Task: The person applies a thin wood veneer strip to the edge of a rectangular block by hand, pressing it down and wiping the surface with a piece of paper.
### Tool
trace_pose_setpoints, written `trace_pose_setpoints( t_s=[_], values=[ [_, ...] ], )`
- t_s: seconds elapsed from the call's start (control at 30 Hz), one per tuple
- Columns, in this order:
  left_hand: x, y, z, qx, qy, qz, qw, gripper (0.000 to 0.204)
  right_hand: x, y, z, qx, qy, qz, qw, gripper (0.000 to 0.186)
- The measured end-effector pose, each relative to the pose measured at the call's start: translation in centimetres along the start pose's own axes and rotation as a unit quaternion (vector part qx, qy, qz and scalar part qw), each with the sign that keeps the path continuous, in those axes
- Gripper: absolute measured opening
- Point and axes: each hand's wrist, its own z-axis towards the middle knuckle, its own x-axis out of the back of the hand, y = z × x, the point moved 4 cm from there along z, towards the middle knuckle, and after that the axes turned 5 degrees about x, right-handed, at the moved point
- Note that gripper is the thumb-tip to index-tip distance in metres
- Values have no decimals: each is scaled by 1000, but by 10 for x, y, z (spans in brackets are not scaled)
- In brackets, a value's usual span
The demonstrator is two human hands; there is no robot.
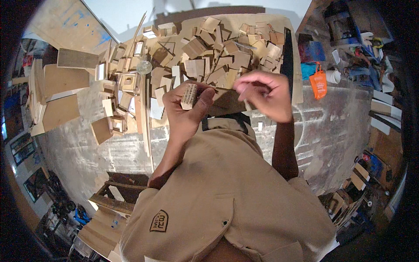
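My left hand (183,121) is closed around a small wooden block (189,96) with a face covered in dark speckles. The block sits in the grip between my thumb, along its right side, and my curled fingers at its left and behind; its speckled face is turned up toward me and its long side slants slightly.

My right hand (271,97) is raised to the right of the block, apart from it, with the fingers bent and the thumb drawn in toward them. It is blurred, and I cannot tell whether it has hold of anything; a small pale shape shows just under the fingers, too unclear to name.

Beyond both hands, a heap of cut wood pieces (197,66) spreads over the worktable (297,89). To the left of my left hand, long thin wooden strips (144,114) lie beside small framed wooden boxes (128,83), with a clear round container (144,67) near the strips' far end. An orange bag (319,84) is well off to the right. My khaki shirt (231,174) fills the view below my hands.
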Motion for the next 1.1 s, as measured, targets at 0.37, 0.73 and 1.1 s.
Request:
trace_pose_setpoints(
  t_s=[0.37, 0.73, 1.1],
  values=[
    [-14, 23, 1, -42, -51, 47, 997, 6, -28, -11, 5, -58, -89, 212, 971, 10],
    [8, 2, 7, 47, -9, -156, 987, 31, -32, -18, 7, -25, -44, 276, 960, 11],
    [3, 24, 7, 13, -9, -67, 998, 22, -49, -24, 14, 7, 42, 190, 981, 10]
  ],
)
